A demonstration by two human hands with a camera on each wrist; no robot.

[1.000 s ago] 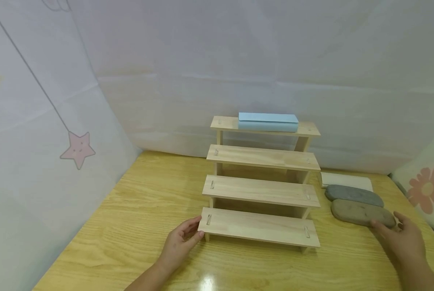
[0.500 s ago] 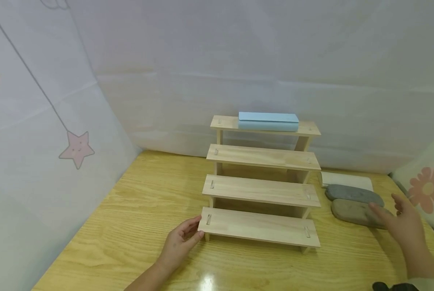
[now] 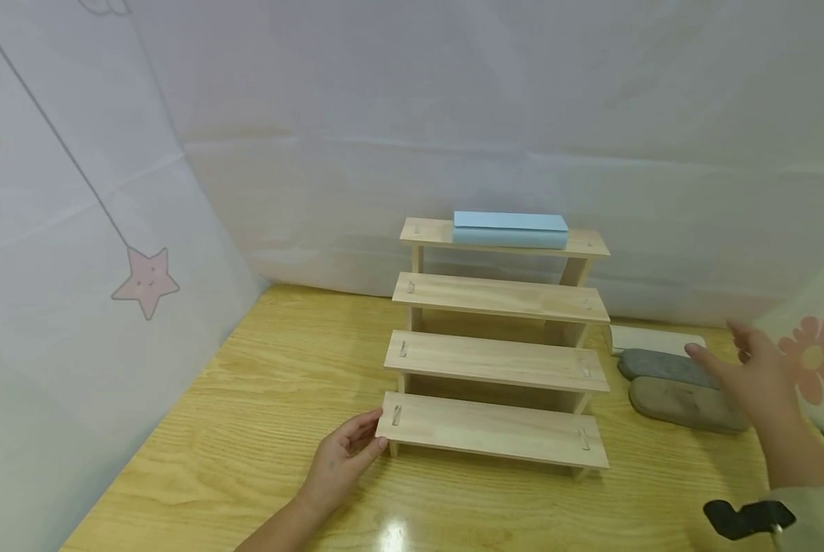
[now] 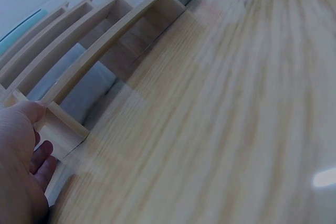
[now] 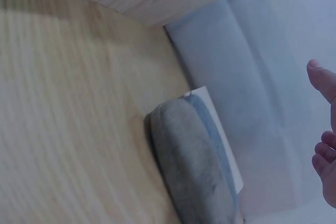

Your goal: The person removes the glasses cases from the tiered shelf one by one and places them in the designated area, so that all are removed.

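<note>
- The left hand (image 3: 339, 460) holds the near left corner of the wooden step shelf (image 3: 494, 360), fingers curled on the lowest board.
- The right hand (image 3: 756, 376) hovers with fingers apart, gripping nothing, above the brown pouch (image 3: 681, 406) and grey pouch (image 3: 660, 366) on the table (image 3: 260, 429); both look soft and light, best grasped around the middle.
- A blue box (image 3: 510, 230) rests on the top step.

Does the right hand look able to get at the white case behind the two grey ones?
Probably yes. The right hand hovers open above the dark grey case, just short of the white case, and nothing lies on top of it or between them.
</note>
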